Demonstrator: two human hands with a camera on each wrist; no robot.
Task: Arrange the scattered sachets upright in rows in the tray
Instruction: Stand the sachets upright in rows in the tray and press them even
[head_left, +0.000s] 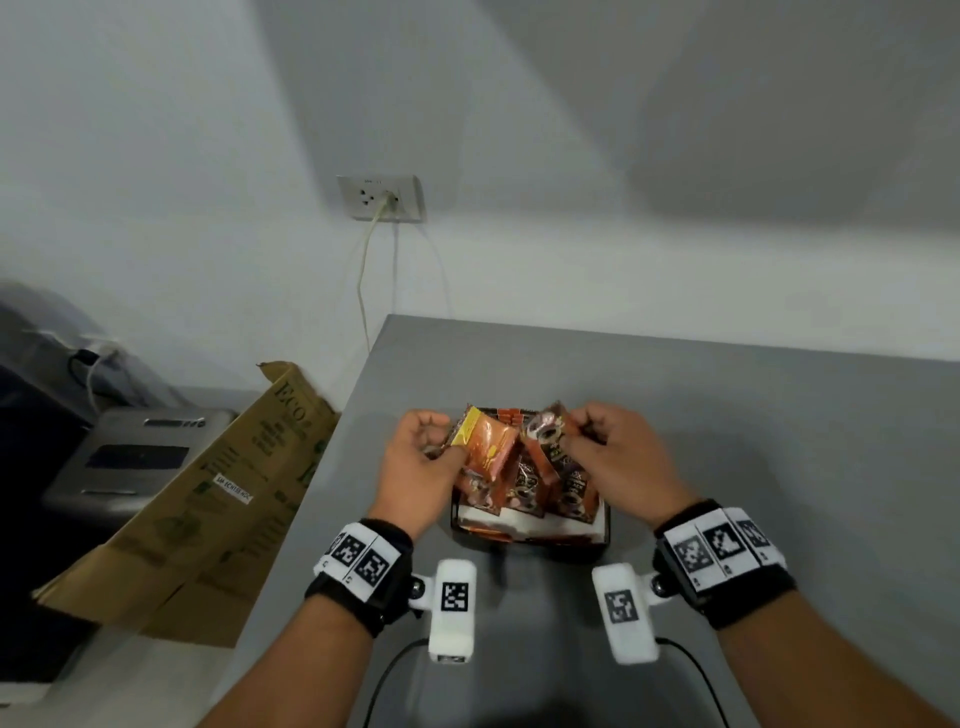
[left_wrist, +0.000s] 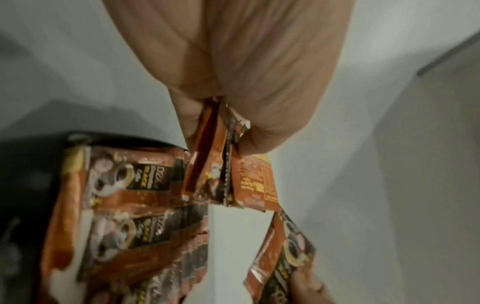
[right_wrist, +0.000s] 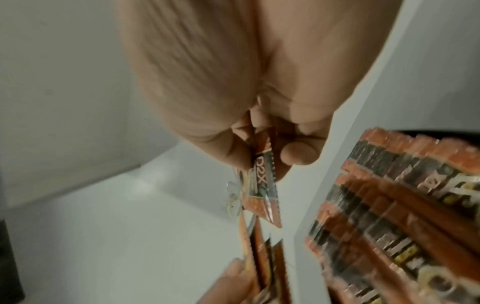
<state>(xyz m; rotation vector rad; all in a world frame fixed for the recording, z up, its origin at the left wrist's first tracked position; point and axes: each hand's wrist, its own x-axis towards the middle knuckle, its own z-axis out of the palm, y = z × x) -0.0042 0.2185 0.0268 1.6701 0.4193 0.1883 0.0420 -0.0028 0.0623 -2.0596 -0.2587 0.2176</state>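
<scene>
A black tray (head_left: 530, 538) sits on the grey table, holding several orange-brown coffee sachets (head_left: 524, 491) that lean in rows. Above the tray's left side my left hand (head_left: 423, 457) pinches a small bunch of sachets (head_left: 485, 447), orange backs and a yellow corner showing. The left wrist view shows that bunch of sachets (left_wrist: 221, 164) clamped edge-on between thumb and fingers. Over the tray's right side my right hand (head_left: 597, 441) pinches another sachet (head_left: 548, 431) by its edge. Close up, this sachet (right_wrist: 262, 185) sits between thumb and fingertips. The two hands hold their sachets close together.
The grey table (head_left: 727, 415) ends at its left edge near a leaning cardboard box (head_left: 218, 493). A grey machine (head_left: 135, 457) stands further left. A wall socket (head_left: 382, 197) with a cable hangs on the white wall behind.
</scene>
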